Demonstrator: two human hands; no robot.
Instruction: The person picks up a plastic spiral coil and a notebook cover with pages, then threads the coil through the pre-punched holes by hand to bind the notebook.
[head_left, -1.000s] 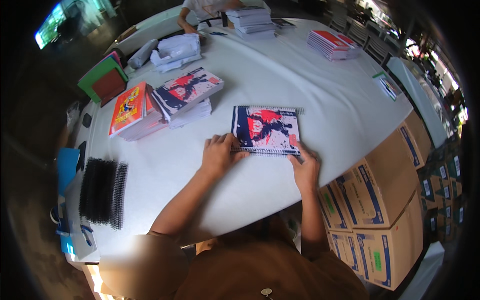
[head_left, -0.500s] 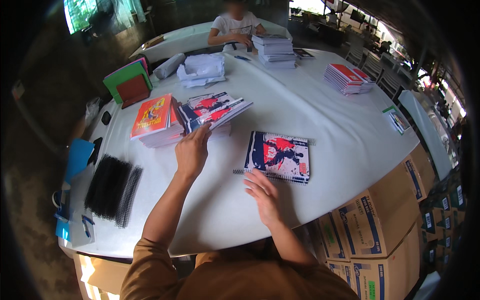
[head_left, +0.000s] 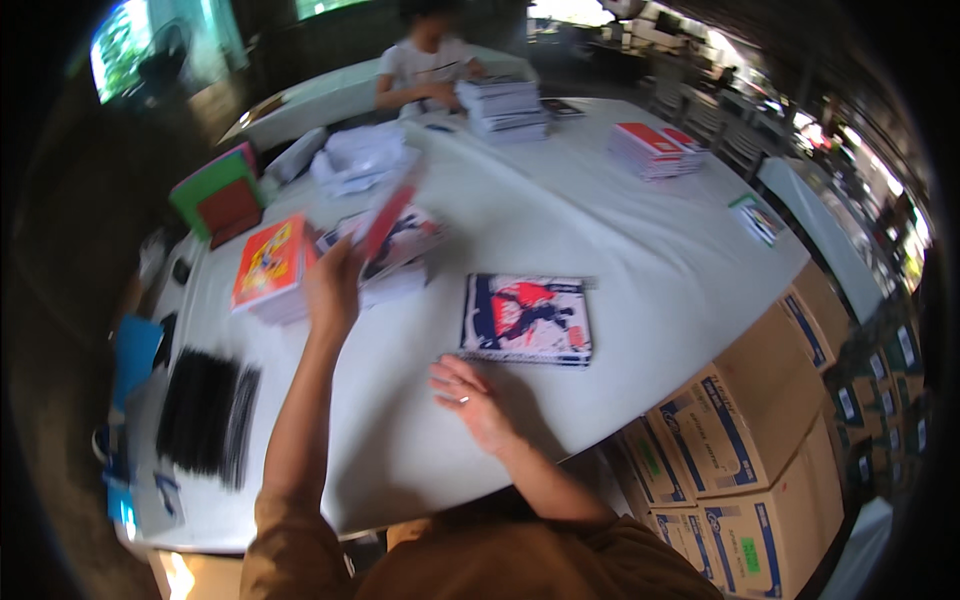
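Note:
My left hand (head_left: 335, 285) grips a thin notebook (head_left: 388, 220), held tilted on edge and smeared by motion, above a stack of notebooks (head_left: 392, 284) with blue, red and white covers. Against that stack stands another pile of notebooks with an orange-red cover (head_left: 268, 260). My right hand (head_left: 477, 402), palm partly turned up and fingers apart, is empty near the table's front. Just beyond it lies a small stack of spiral-bound notebooks (head_left: 528, 322) with a red and dark blue cover; coils show along its near edge.
Black binding coils (head_left: 200, 415) lie at the left beside blue folders (head_left: 138, 358). Green and brown boards (head_left: 222, 200) stand behind; crumpled white wrapping (head_left: 360, 158) is near them. Across the table, a person (head_left: 428, 75) sits by a tall notebook stack (head_left: 502, 110). Cartons (head_left: 740, 430) fill the right.
My left hand has raised the notebook from the stack and tipped it more upright. My right hand has drawn back from the spiral-bound notebooks. The whole view has shifted slightly.

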